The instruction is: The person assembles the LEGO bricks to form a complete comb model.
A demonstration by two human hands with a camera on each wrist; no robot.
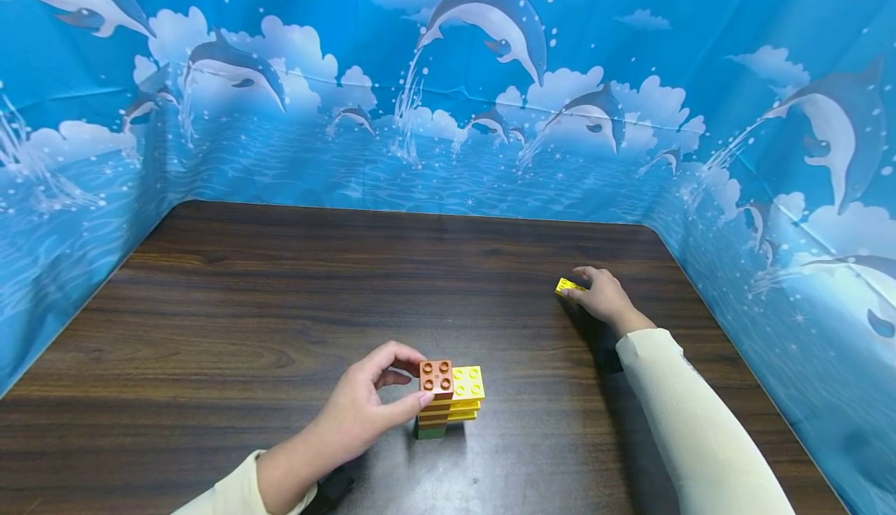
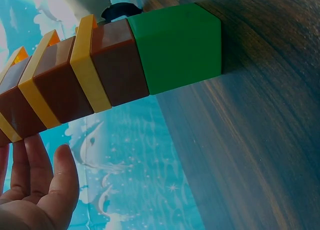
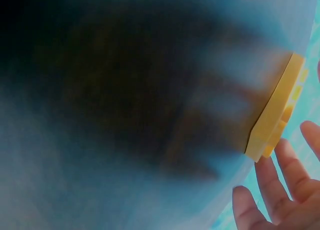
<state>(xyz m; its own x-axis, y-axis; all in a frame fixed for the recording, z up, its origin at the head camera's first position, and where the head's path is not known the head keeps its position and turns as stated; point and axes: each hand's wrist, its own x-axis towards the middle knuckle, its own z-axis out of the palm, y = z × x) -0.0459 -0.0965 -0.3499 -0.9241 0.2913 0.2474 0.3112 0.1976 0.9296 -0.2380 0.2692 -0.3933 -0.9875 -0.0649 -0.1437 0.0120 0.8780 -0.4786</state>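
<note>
A small tower of toy building bricks (image 1: 432, 414) stands on the table, with a green brick (image 2: 180, 47) at its base and brown bricks (image 2: 120, 62) alternating with thin yellow plates (image 2: 90, 65) above. My left hand (image 1: 357, 402) holds its top brown brick (image 1: 436, 377), thumb at the near side and index finger at the far side. Yellow plates with studs (image 1: 467, 383) jut out to the tower's right. Farther off at the right, a loose yellow plate (image 3: 275, 110) lies flat on the table. My right hand (image 1: 605, 295) reaches over it with fingers spread, fingertips right at its edge.
The dark wood-grain table (image 1: 280, 289) has a blue dolphin-print curtain (image 1: 448, 149) around its back and sides. Shadow from the right arm falls across the table beside the loose plate.
</note>
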